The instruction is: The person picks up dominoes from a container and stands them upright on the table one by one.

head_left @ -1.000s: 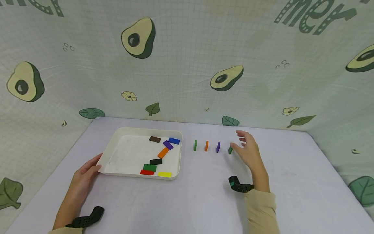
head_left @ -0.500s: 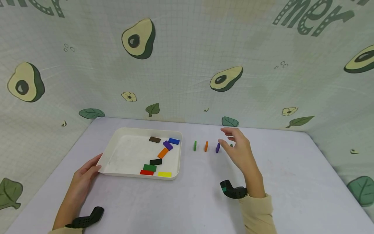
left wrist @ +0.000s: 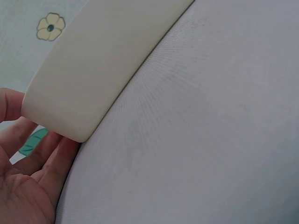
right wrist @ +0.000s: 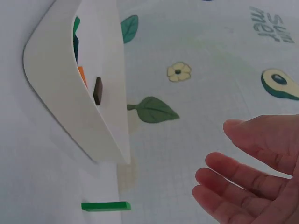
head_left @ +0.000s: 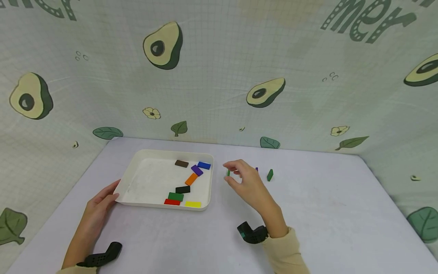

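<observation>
At the near-left corner of the white tray (head_left: 161, 204), my left hand (head_left: 99, 205) holds the wall, thumb on one side and fingers low at the corner in the left wrist view. My right hand (head_left: 250, 184) is over the table right of the tray, thumb and fingers spread around a standing light green block (head_left: 229, 172) without gripping it. In the right wrist view that block (right wrist: 106, 206) stands apart from the fingertips. Behind the hand a purple block (head_left: 257, 168) barely shows, and the standing orange one is hidden. A dark green block (head_left: 270, 175) stands farther right.
Inside the tray lie several flat blocks, among them a brown block (head_left: 181, 163), a blue block (head_left: 204, 165), a black block (head_left: 183, 189), a red block (head_left: 172, 202) and a yellow block (head_left: 193, 204). A printed cloth (head_left: 212, 76) hangs behind the table.
My right hand has left the dark green block, which now stands by itself, and moved left past the purple and orange blocks to the light green one. The left hand keeps still.
</observation>
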{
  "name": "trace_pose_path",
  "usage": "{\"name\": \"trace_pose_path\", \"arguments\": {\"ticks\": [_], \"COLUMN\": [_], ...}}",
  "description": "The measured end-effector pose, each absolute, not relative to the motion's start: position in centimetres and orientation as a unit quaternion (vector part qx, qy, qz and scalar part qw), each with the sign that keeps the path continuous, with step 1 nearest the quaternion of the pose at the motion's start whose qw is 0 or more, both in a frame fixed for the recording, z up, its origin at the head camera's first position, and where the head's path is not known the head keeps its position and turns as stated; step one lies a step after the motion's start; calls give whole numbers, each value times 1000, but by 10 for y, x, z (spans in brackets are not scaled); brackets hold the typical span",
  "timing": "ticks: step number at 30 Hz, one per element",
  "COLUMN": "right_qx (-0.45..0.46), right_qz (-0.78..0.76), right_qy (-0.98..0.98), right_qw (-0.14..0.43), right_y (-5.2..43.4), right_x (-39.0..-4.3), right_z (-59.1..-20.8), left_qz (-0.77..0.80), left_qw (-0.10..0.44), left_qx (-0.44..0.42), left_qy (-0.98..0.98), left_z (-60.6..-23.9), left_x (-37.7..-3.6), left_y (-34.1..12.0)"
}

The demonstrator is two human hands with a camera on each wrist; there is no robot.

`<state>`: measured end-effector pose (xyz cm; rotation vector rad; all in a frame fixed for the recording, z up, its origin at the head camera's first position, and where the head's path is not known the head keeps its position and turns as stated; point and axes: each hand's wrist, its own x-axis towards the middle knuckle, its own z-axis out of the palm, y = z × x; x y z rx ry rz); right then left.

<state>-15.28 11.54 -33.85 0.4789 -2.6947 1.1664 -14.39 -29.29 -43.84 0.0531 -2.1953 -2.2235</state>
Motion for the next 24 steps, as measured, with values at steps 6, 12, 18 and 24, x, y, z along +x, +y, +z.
{"name": "trace_pose_path", "arguments": {"ticks": [6,12,18,24], "right_qx": [181,223,256,267], "right_qz": [398,407,408,405], "right_qy": [-899,-886,-875,-871], "right_qw": [30,-16,-49,-72], "right_y": [97,83,71,62], "right_x": [-151,-151,-152,-152], "right_z": [-348,-359,-370,-378], "left_qz": [-704,-685,-680,-685], "left_qw": [5,-5,-9,-2], "left_qx": [24,49,56,48], "left_qy": [-710,-727,-731,-727], "left_z": [-439,-438,-438,-438], "left_x": [-144,-146,-146,-146], "left_y": [-293,-295,-295,-294]}}
